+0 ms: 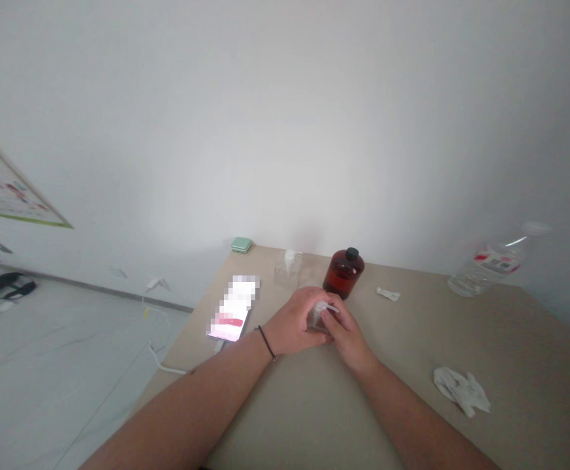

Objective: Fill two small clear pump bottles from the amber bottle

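A small pump bottle [316, 318] was gripped around its body by the left hand [297, 321] and at its top by the right hand [350, 336], over the table [299, 418], near a dark red bottle [342, 277]

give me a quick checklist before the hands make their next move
1. Left hand around the held bottle: ok.
2. Right hand on its pump: ok.
3. Pump fully tightened: cannot tell, the hands hide the joint.
4. Red-brown bottle upright, cap on: ok.
5. Other pump bottle upright: ok.
6. Cable clear of the left forearm in this view: not ok, the forearm covers part of it.
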`<state>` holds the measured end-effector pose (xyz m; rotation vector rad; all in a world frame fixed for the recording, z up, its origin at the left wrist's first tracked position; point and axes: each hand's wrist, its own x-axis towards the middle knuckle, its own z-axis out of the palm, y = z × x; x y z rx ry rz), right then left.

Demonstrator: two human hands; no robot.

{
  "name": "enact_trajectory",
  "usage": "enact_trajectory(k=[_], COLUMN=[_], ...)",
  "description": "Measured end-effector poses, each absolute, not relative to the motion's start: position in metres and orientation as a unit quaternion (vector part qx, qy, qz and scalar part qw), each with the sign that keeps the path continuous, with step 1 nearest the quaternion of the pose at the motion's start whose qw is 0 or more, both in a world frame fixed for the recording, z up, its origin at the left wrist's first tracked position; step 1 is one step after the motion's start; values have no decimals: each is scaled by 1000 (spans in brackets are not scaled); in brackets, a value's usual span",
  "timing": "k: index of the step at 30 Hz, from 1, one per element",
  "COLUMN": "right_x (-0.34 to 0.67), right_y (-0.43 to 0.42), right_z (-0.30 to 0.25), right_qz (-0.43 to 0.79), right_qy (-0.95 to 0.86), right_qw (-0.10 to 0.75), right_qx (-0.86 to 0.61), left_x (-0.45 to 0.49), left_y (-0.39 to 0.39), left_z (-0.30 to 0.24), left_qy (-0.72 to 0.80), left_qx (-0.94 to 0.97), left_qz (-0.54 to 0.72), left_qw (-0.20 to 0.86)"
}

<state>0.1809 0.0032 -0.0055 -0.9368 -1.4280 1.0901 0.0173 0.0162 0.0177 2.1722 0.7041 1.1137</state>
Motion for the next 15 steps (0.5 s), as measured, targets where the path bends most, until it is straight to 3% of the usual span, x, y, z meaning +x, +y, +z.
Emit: enact_trajectory(k=[15], right_x=[182], right_y=[3], right_z=[-6], right_qz=[463], right_qy=[-600], right_qw=[522], right_qx=[-391], left_x=[17], left_y=[15], left_z=[19], left_qy=[265], left_qx=[816], left_qz=[419], left_qw=[297])
